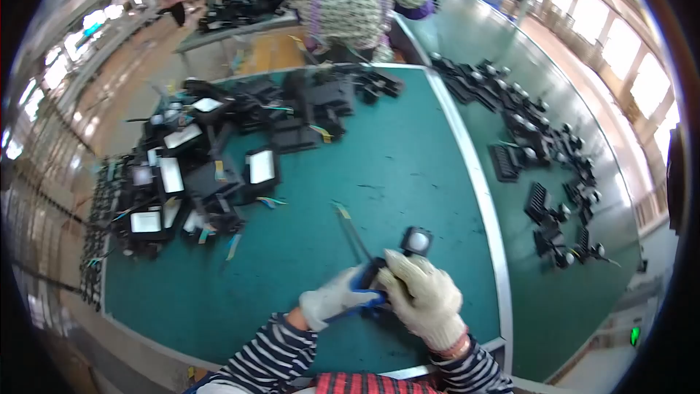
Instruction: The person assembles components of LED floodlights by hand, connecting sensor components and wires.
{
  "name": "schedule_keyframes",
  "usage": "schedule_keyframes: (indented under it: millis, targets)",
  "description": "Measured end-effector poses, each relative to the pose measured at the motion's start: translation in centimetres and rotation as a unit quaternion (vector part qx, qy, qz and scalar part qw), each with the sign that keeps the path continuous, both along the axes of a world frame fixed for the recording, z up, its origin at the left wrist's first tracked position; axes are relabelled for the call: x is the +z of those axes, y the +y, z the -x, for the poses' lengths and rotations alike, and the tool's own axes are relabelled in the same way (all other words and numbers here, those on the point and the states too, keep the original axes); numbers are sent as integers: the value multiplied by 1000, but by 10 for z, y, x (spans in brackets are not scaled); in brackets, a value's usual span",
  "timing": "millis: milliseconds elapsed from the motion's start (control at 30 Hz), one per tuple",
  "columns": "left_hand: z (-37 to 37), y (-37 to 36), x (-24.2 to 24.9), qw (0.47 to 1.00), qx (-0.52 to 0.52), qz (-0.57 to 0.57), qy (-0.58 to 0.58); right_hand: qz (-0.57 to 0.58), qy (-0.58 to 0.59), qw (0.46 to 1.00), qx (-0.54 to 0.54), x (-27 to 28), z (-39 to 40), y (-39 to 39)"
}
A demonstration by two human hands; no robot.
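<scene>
My left hand (337, 298), in a white glove with blue on the palm and fingers, is closed round a black plastic device low on the green table. My right hand (424, 298), in a cream knitted glove, is closed on the same device from the right. Beyond the right fingers sticks out a black end piece with a whitish dome (418, 240). A thin flat cable (353, 230) with a yellowish tip reaches away from the device across the table. Most of the device is hidden by the gloves.
A heap of black plastic units (197, 168), some with white panels and coloured ribbon cables, covers the table's far left. Across a pale metal edge (477, 182), several black parts with white domes (529, 135) lie on a green surface. A person (350, 0) is at the far end.
</scene>
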State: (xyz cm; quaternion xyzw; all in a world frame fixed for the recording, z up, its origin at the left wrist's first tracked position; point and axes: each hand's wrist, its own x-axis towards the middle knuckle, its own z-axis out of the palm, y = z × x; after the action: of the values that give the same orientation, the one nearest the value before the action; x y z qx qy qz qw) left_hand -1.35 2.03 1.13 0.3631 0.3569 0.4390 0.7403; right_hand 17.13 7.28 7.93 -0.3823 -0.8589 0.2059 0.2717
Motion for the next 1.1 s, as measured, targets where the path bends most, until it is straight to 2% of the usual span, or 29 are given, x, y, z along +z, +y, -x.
schedule_keyframes:
  millis: [33,100,133,167,200,233,300,333,400,467,500,533,600,633,700,767,900,1000,1100]
  targets:
    - [1,2,-21,999,-23,8,-26,-3,-4,1000,26,2,1,-1]
    - [-9,10,-44,995,-7,-100,2,-38,24,997,57,-12,-3,-1]
    - [-8,10,-42,986,-8,-103,128,-35,70,995,62,-21,-5,-1]
    - [-11,7,-27,979,20,-116,169,-29,110,991,64,-23,-3,-3]
    - [-13,6,-22,960,38,-152,233,-8,76,994,73,-5,-2,-10]
    - [-13,1,-8,954,63,-165,242,5,34,997,66,14,-5,-18]
    - [-12,-10,7,921,115,-121,353,37,59,996,59,27,-2,-23]
    - [-11,-13,12,918,163,-157,327,0,39,997,59,36,-1,-23]
    - [-6,-27,20,904,252,-221,266,-2,14,997,73,46,0,-23]
    - [-1,-35,16,908,272,-207,241,-11,-15,996,88,50,-1,-21]
    - [1,-40,6,900,285,-216,250,-38,115,990,79,17,4,-12]
    - [-2,-43,-11,891,298,-206,274,-32,9,997,73,22,-2,-9]
    - [-5,-46,-8,927,284,-182,166,-74,-72,993,49,22,1,-11]
    - [-8,-49,3,936,286,-127,162,-73,-116,990,45,20,3,-10]
    - [-9,-51,-9,932,289,-145,164,-70,-90,993,32,8,7,-9]
    - [-7,-51,0,936,261,-133,197,-87,-74,993,23,-2,8,-5]
    - [-6,-48,-11,932,252,-140,218,-87,-45,995,35,0,19,-6]
    - [-7,-49,-11,933,258,-127,214,-52,-81,995,12,9,30,-14]
    - [-6,-49,-7,933,262,-125,214,-42,-61,997,-1,5,35,-18]
